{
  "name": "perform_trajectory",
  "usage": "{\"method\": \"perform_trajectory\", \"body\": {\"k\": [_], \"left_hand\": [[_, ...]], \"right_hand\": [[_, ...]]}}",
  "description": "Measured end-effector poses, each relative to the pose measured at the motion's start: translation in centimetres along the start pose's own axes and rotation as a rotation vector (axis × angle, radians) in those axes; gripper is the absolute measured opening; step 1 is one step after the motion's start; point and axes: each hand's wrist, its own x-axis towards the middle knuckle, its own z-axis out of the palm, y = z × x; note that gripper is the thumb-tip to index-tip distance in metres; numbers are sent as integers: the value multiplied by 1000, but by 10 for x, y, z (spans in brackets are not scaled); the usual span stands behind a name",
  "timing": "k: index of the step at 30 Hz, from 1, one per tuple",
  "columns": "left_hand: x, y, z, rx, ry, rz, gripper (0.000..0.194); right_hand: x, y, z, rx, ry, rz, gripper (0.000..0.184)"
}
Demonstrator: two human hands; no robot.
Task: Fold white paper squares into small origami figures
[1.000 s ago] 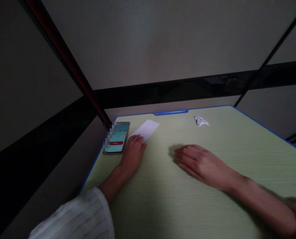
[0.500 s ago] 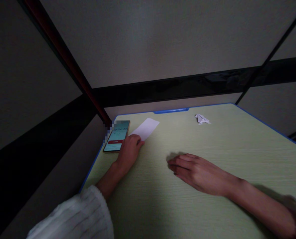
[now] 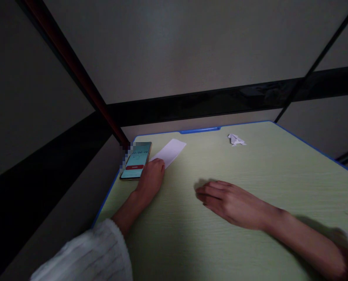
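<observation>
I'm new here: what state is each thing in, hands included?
Phone: face up, screen lit.
Strip: lying slanted, near end covered.
Folded paper: creased into a small shape, apart from both hands.
Left hand: curled at the strip's near end; grip unclear.
Right hand: palm down, fingers together, nothing visibly held.

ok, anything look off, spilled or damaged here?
Nothing visibly spilled or damaged. One oddity: blocky pixels cover the upper-left edge of the phone, probably an image artefact, not damage. The white paper lies slanted on the table, its near end hidden by the left hand.
</observation>
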Motion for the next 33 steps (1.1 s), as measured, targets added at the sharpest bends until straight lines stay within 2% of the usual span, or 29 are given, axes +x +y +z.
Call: {"method": "perform_trajectory", "body": {"k": [3,8,11,13,15,17,21,24,27,31,33], "left_hand": [[-1,0,-1,9,97,21,21],[-6,4,-8,-86,504,212,20],[-11,12,-14,-167,622,321,18],[-16,20,-18,-241,660,337,16],[-21,31,-23,-347,642,224,16],[-24,40,-27,-514,616,33,11],[-23,48,-29,-949,418,-242,12],[-21,49,-25,-1163,249,-387,15],[-23,54,-19,-1274,103,-472,16],[-28,67,-14,-1390,13,-509,24],[-31,72,-12,-1434,-27,-481,29]], "right_hand": [[0,0,0,4,1,0,24],[0,0,0,20,34,8,24],[1,-1,0,17,21,29,24],[2,-1,0,28,31,80,24],[2,0,0,65,82,187,24],[2,3,-1,125,150,337,21],[-1,8,-5,248,278,566,9],[-1,11,-4,508,378,648,4],[-1,13,0,795,494,685,6],[0,16,5,937,650,688,11],[0,17,6,997,714,691,23]]}}
